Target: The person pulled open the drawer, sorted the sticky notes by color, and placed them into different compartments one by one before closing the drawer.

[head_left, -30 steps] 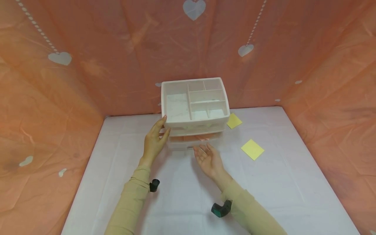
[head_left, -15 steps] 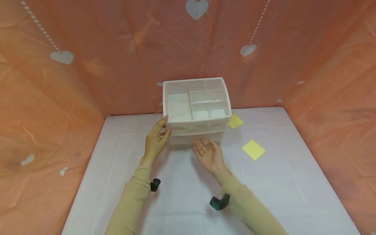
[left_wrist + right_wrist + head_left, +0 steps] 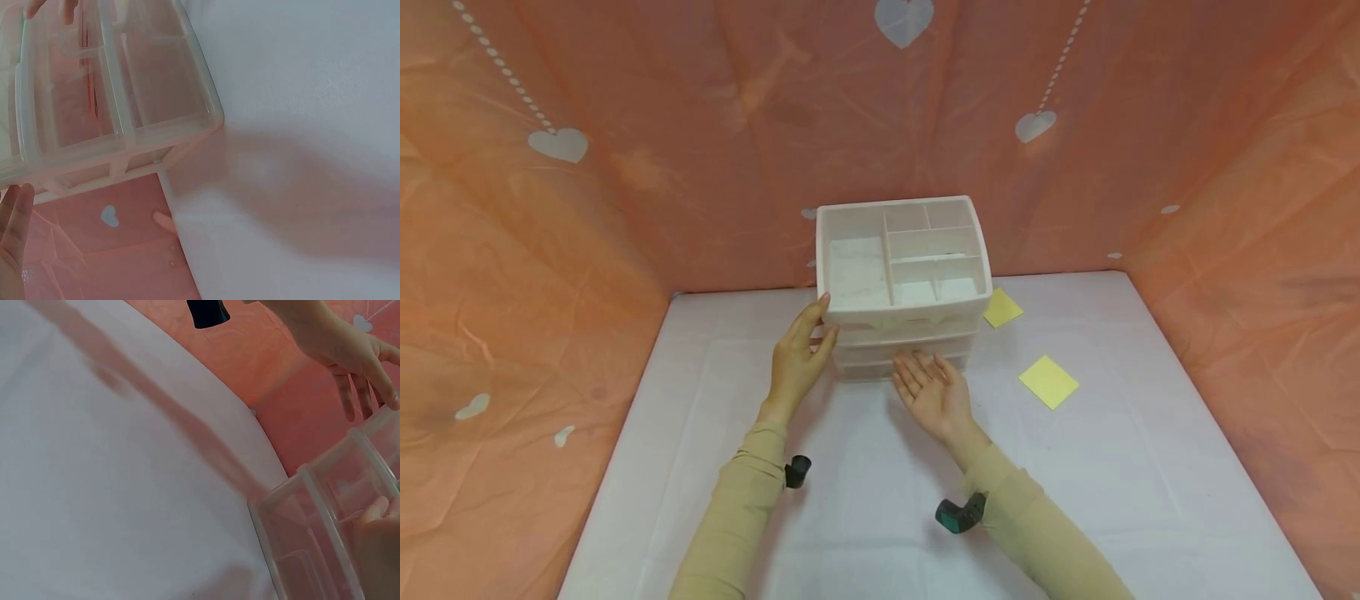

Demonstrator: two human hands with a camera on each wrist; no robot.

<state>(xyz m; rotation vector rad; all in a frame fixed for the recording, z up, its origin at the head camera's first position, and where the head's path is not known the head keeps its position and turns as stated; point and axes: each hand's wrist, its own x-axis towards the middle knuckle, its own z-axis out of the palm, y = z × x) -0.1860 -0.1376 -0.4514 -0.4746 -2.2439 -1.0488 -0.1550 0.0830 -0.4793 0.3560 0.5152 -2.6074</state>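
A white plastic drawer organizer (image 3: 901, 308) stands at the back of the table, with a divided open tray on top and see-through drawers below. My left hand (image 3: 794, 360) rests at its front left corner, thumb toward the front and fingers along the side. In the left wrist view, two straight fingers (image 3: 19, 215) reach the organizer's side (image 3: 84, 175). My right hand (image 3: 934, 400) is palm up, its fingers extended against the lower drawer front (image 3: 865, 367). In the right wrist view, this right hand (image 3: 380, 550) overlaps the clear drawers (image 3: 300, 550). All drawers look pushed in.
Two yellow paper squares lie right of the organizer: one (image 3: 1003, 308) close beside it, another (image 3: 1048, 382) nearer the front. A white cloth covers the table (image 3: 865, 517). Orange curtains (image 3: 737, 167) with heart prints enclose the back and both sides.
The lower drawer, which stood out a little a second ago, has slid in under my right hand's push. My right fingers have straightened and moved slightly forward. My left hand stays at the corner.
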